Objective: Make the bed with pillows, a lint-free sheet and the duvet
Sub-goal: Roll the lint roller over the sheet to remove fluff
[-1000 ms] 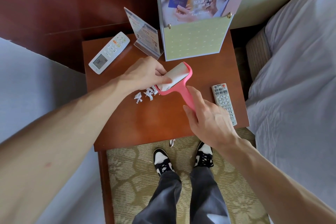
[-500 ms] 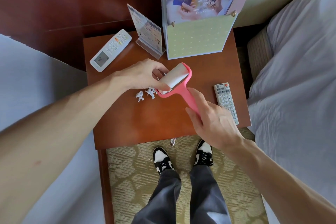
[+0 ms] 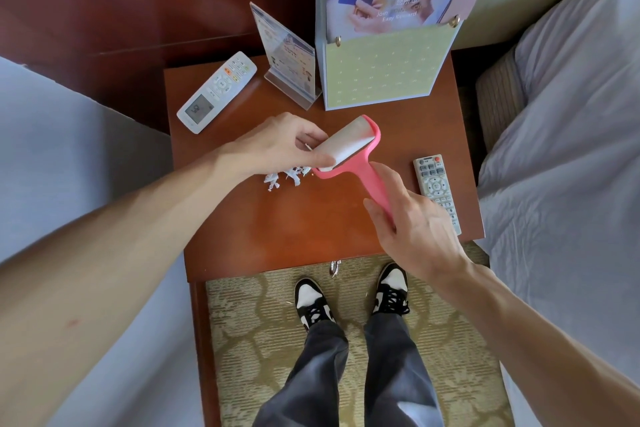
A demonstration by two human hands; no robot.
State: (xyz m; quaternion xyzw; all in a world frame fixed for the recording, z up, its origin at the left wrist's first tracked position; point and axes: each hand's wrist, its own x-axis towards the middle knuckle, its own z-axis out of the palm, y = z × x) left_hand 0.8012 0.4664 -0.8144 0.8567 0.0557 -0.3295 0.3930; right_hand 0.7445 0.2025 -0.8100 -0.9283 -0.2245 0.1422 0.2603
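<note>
A pink lint roller (image 3: 360,163) with a white sticky roll is held over the wooden nightstand (image 3: 304,225). My right hand (image 3: 412,229) grips its pink handle. My left hand (image 3: 277,146) pinches the near end of the white roll, thumb on top and fingers curled beneath. Small torn white paper scraps (image 3: 287,177) lie on the nightstand just under my left hand. The bed with its grey-white sheet (image 3: 568,135) lies to the right; another bed's sheet (image 3: 69,163) shows at the left.
On the nightstand are a white air-conditioner remote (image 3: 216,92), a clear acrylic sign holder (image 3: 285,55), a tall standing card display (image 3: 384,45) and a grey TV remote (image 3: 434,184). Patterned carpet (image 3: 263,340) and my shoes are below. Dark wood panelling stands behind.
My left hand has shifted slightly along the roll's end, the fingers working at the sheet. The roller has tilted up a little; the right hand stays on the handle.
</note>
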